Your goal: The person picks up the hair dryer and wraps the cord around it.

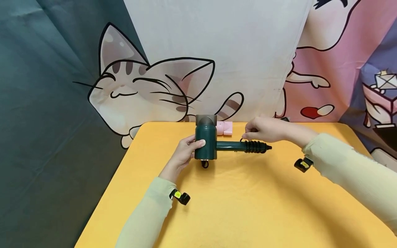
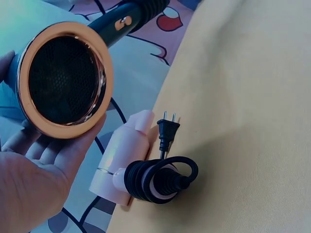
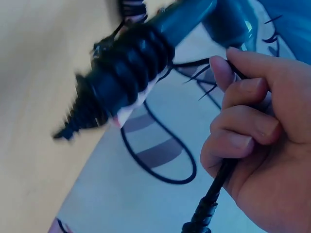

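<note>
A dark green hair dryer (image 1: 206,143) with a smoky nozzle (image 1: 206,120) is held sideways above the yellow table, its handle pointing right. My left hand (image 1: 183,153) grips its barrel, thumb across the near side. In the left wrist view, the copper-rimmed intake grille (image 2: 60,80) faces the camera. Black cord coils (image 1: 255,147) wrap the end of the handle. Just above the handle, my right hand (image 1: 263,130) holds the black cord (image 3: 221,179) in curled fingers; a thicker ribbed part of it hangs below the palm in the right wrist view.
Behind the green dryer, a pink hair dryer (image 1: 227,128) lies near the back edge of the yellow table (image 1: 235,206). Its black cord is coiled round the handle, with a two-pin plug (image 2: 167,128) sticking out. A cartoon-cat cloth (image 1: 139,93) hangs behind the table.
</note>
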`<state>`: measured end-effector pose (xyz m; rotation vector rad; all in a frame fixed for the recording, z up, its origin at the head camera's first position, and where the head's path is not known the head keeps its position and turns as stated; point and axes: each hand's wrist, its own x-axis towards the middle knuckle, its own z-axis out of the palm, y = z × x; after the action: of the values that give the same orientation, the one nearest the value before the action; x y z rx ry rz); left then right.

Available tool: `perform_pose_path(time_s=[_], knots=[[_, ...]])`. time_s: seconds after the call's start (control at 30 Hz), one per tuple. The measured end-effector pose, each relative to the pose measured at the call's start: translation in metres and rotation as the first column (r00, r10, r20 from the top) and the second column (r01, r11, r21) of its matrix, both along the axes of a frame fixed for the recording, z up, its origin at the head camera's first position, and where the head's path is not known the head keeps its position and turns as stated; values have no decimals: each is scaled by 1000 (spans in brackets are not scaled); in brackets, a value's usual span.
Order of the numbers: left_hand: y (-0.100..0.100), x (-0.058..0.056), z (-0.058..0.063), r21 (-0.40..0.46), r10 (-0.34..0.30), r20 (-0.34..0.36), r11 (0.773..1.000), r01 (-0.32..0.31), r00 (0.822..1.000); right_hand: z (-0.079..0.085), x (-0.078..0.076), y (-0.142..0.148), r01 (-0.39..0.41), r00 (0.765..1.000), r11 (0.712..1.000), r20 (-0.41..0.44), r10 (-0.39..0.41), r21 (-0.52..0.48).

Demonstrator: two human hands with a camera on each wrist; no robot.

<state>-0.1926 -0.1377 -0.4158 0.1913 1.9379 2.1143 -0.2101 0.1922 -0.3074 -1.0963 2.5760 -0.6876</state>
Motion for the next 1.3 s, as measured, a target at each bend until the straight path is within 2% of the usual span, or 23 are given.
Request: perform_pose_path(time_s=[0.13, 0.23, 0.27, 0.33, 0.43, 0.6, 0.67, 0.73, 0.87, 0.97, 1.03, 1.1, 1.2, 1.3], knots=[[1, -1, 1, 21, 58, 2, 998, -58, 998, -6, 18, -2, 16, 995, 999, -100, -20, -41], [1, -1, 3, 25, 102, 1, 994, -102, 995, -20, 31, -1, 34, 986, 996, -158, -47, -80], [1, -1, 3, 29, 114, 2, 993, -114, 994, -26, 35, -1, 45, 987, 994, -152, -60, -101], [1, -1, 5, 37, 134, -1, 990, -134, 991, -41, 41, -1, 65, 989, 986, -118, -84, -156], [1, 0, 7, 56, 161, -6, 985, -160, 987, -66, 46, -1, 115, 993, 959, -3, -119, -258], [2, 0, 12, 90, 178, -6, 980, -177, 984, -100, 48, -5, 191, 971, 882, 217, -104, -430], [3, 0, 14, 112, 178, -3, 978, -176, 984, -109, 46, -6, 228, 950, 852, 300, -89, -471], [3, 0, 16, 137, 176, 0, 975, -175, 984, -116, 45, -6, 277, 918, 823, 388, -76, -496], [4, 3, 18, 178, 149, 0, 973, -147, 989, -130, 39, -4, 383, 834, 762, 551, -41, -522], [4, 4, 19, 206, 114, -5, 972, -111, 993, -139, 35, 1, 424, 777, 728, 629, 13, -538], [3, 5, 19, 220, 94, -14, 972, -89, 995, -144, 32, 4, 433, 747, 719, 663, 51, -543], [3, 5, 19, 225, 76, -19, 972, -70, 997, -147, 29, 6, 428, 726, 721, 683, 86, -545], [3, 7, 20, 222, 49, -24, 974, -42, 998, -149, 24, 11, 421, 701, 723, 703, 124, -547], [2, 7, 21, 220, 14, -20, 976, -9, 1000, -149, 19, 17, 394, 688, 726, 705, 173, -563]])
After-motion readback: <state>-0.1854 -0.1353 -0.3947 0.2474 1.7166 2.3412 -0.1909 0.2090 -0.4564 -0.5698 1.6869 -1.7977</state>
